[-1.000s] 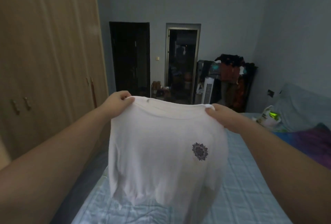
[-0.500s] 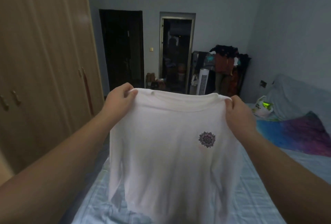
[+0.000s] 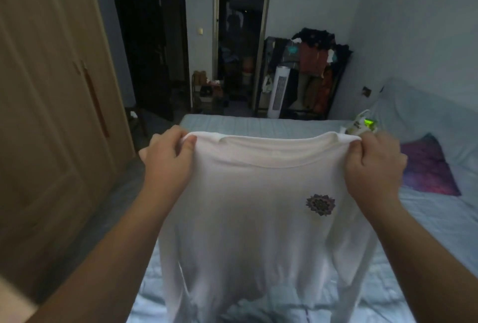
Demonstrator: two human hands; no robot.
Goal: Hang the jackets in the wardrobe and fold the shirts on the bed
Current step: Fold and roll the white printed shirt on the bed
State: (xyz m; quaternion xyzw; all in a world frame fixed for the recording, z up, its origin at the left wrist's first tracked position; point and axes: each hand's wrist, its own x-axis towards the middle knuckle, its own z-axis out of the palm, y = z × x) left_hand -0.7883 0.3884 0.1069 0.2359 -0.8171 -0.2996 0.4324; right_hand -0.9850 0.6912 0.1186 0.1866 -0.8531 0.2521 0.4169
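Shirt point(image 3: 248, 209) held up between left hand point(image 3: 168, 162) and right hand point(image 3: 372, 167), above bed point(image 3: 258, 123). Wardrobe point(image 3: 51, 115) left of bed. Pillow point(image 3: 429, 167) on bed, right. Clothes rack point(image 3: 313, 74) and fan point(image 3: 278, 95) beyond bed's far edge.

Both arms outstretched, left grip point(image 3: 169, 153) and right grip point(image 3: 376, 159) pinching closed.

bare bed point(image 3: 426, 232) right; wardrobe point(image 3: 51, 115) close left.

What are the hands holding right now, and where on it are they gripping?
Both hands hold one white shirt up over the bed: the left hand pinches one shoulder, the right hand the other.
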